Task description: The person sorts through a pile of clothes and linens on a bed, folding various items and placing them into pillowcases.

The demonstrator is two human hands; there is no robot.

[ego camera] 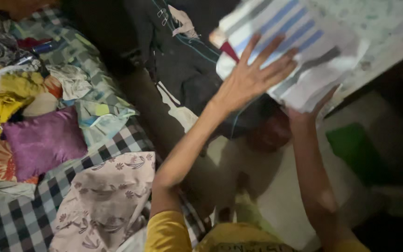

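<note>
At the upper right of the frame the left hand (248, 79) lies fingers spread flat on a folded blue-striped white cloth (299, 51), the right hand (304, 114) propping beneath, fingers mostly hidden; soft, light, floppy, likely best supported underneath.

Dim indoor light, motion blur, deep shadows at centre

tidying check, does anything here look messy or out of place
Yes. Loose clothes lie in a crumpled heap on the checked bedspread, beside a purple pillow. The striped folded cloth sits tilted between the left hand on top and the right hand beneath.
</note>
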